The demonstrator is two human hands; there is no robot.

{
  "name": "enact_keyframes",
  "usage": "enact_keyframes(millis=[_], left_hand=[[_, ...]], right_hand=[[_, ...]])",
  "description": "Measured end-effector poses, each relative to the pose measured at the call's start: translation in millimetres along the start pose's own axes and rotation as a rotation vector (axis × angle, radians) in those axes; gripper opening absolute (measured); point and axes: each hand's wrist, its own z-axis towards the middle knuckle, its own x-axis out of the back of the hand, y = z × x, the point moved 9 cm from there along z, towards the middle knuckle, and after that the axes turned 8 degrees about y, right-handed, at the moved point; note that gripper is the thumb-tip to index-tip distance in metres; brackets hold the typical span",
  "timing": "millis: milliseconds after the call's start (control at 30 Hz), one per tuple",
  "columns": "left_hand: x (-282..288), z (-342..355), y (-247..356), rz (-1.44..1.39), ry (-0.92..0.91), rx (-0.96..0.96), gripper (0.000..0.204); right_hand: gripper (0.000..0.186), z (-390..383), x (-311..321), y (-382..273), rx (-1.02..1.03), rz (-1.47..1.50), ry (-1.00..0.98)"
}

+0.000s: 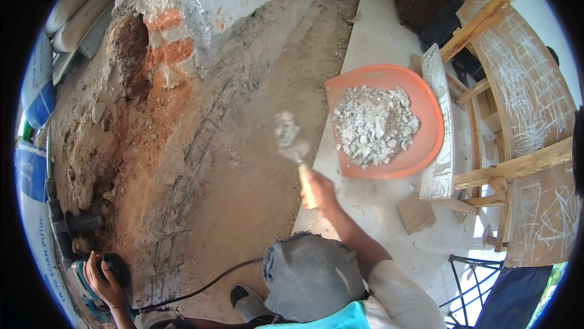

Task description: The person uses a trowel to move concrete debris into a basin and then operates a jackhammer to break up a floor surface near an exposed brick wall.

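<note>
Head view: my right hand has its grip closed round the pale wooden handle of a trowel. The trowel's long axis runs near to far. Its blade, caked in grey mortar, points to the far side and leans a little left, raised over the edge where the bare earth meets the pale slab. My right forearm stretches up from the lower edge, nearly straight, past a grey cap.

Just right of the blade, apart from it, an orange pan lies on the slab, holding a heap of grey-white rubble. A whitened plank lies against the pan's right rim, with a wooden frame beyond it.

At the near left my left hand is wrapped round the grip of a teal power tool, its black cord trailing right. The tool's dark front end sits against the dug red earth below a broken brick wall. Sacks are piled on the far left.
</note>
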Motion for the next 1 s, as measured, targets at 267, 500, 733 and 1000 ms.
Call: enact_keyframes(millis=[267,500,733,1000], left_hand=[[3.0,8.7,10.3,0.006,0.015,-0.051,0.039],[6.9,10.9,14.9,-0.001,0.024,-0.045,0.038],[10.9,12.6,19.3,-0.005,0.044,-0.06,0.037],[12.4,12.6,20.4,-0.006,0.038,-0.058,0.037]], right_hand=[[0.039,10.6,89.2,-62.7,0.05,0.246,0.119],[0.054,49.9,-11.8,-67.6,0.672,-0.913,0.213],[0.055,54.1,-94.8,-47.9,0.594,-1.294,0.061],[0.053,-0.1,-74.9,-33.7,0.677,-1.229,-0.118]])
